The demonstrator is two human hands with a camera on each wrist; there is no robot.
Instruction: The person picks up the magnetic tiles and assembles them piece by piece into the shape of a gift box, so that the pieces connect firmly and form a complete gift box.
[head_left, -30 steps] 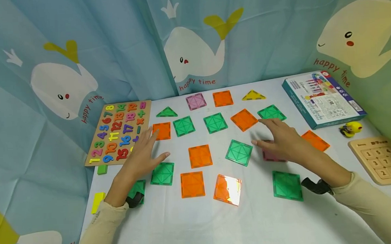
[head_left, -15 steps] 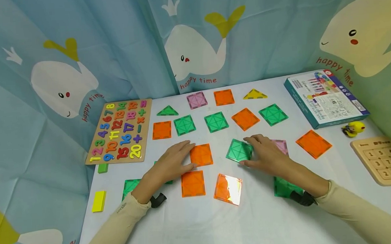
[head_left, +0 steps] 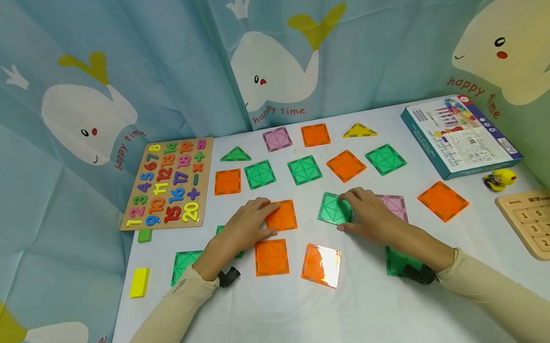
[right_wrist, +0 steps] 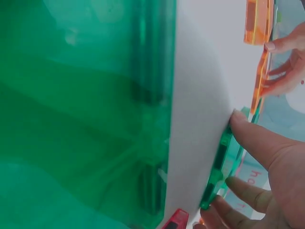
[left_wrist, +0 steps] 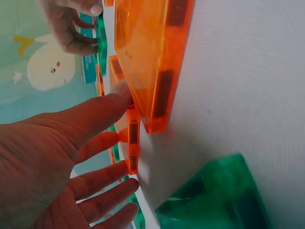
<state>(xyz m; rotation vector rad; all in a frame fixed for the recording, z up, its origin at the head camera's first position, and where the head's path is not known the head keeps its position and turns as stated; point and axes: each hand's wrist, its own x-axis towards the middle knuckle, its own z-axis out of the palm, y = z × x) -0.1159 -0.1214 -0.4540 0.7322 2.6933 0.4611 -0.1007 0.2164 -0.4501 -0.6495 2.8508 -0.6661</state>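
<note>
My left hand (head_left: 240,225) holds an orange square magnetic tile (head_left: 283,215) by its left side, thumb at the near corner and fingers along the edge. In the left wrist view the same orange tile (left_wrist: 133,143) lies flat between thumb and fingers. To the right, my right hand (head_left: 373,214) grips a green square magnetic tile (head_left: 331,208), the thumb at its near corner and the fingertips over its right side. From the right wrist, this green tile (right_wrist: 220,162) shows edge-on between thumb and fingers. Both tiles lie on the white table, a gap between them.
Below the hands lie an orange tile (head_left: 271,257) and a glossy orange tile (head_left: 321,265). A pink tile (head_left: 394,205) and a dark green tile (head_left: 399,262) are by the right arm. A number board (head_left: 167,184) stands left, a box (head_left: 462,135) right.
Both hands came inward and down from above the outer tiles, the left onto the orange tile and the right onto the green one. The orange tile has shifted slightly over the last half second.
</note>
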